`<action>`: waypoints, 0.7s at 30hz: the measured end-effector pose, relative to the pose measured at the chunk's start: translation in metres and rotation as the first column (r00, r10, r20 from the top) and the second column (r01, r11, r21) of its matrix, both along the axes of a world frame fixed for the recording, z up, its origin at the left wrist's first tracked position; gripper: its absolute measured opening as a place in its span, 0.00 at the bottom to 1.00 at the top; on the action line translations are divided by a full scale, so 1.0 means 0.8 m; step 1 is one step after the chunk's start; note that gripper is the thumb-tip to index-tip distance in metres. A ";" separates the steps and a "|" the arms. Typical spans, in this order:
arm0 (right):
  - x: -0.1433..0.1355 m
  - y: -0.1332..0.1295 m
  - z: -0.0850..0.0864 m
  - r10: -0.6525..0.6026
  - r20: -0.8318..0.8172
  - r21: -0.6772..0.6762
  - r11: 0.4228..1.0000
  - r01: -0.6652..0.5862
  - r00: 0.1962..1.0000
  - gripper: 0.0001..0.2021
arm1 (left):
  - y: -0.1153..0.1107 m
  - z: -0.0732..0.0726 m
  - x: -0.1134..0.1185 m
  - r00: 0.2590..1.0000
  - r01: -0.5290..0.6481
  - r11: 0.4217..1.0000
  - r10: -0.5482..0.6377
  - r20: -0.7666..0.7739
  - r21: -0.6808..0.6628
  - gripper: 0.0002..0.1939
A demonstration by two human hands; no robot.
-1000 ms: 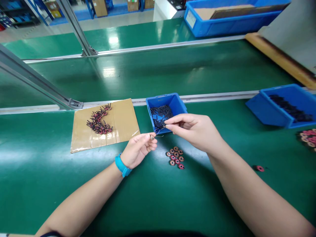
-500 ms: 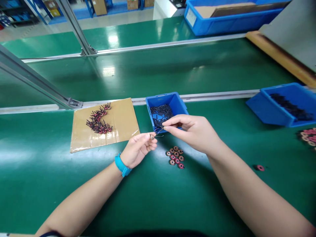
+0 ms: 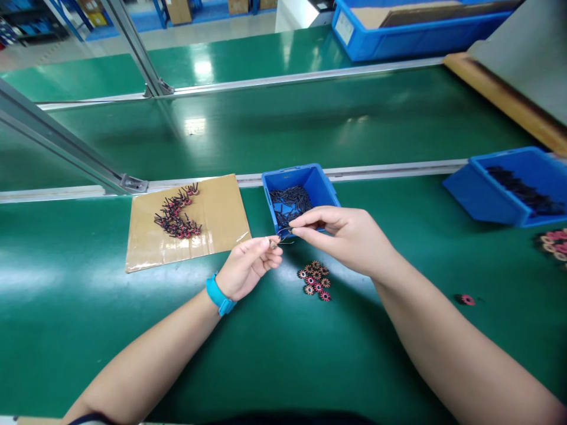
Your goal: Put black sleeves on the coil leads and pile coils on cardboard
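My left hand (image 3: 252,265), a blue-green band on its wrist, pinches a small copper-wound motor stator (image 3: 273,244) between thumb and fingers. Thin wire leads (image 3: 286,241) stick out from it to the right. My right hand (image 3: 341,236) is closed at the fingertips on a thin black tube, mostly hidden, at the ends of those leads. Both hands are in front of a blue bin (image 3: 325,192) holding many short black tubes (image 3: 292,200). Just below them on the green bench lies a small group of red and copper stators (image 3: 314,280).
Left, a cardboard sheet (image 3: 221,206) carries a curved row of stators with black tubes (image 3: 177,215). Right stand another blue bin (image 3: 482,189) with dark pieces, a lone stator (image 3: 466,300) and a pile of stators (image 3: 553,245). A metal post (image 3: 66,141) rises at left.
Almost nothing differs. The fingertips of my right hand have shifted very slightly at the wire leads, while my left hand keeps the stator in the same place.
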State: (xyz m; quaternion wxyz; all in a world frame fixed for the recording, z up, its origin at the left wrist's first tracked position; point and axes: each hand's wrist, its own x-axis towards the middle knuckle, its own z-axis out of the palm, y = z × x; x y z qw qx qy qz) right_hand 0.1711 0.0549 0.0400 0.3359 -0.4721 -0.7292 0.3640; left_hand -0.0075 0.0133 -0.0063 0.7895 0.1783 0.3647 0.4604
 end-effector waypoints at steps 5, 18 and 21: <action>-0.002 0.000 0.004 0.031 0.026 0.007 0.999 -0.031 0.999 0.05 | 0.000 -0.001 0.000 1.000 0.010 1.000 -0.011 0.008 0.010 0.09; -0.005 -0.004 0.009 0.122 0.085 0.168 0.977 -0.135 0.989 0.10 | 0.000 -0.001 0.002 1.000 0.022 1.000 -0.022 0.017 -0.002 0.10; -0.005 -0.005 0.009 0.110 0.098 0.213 0.968 -0.129 0.989 0.10 | 0.000 0.000 0.001 1.000 0.025 1.000 -0.025 0.012 -0.007 0.10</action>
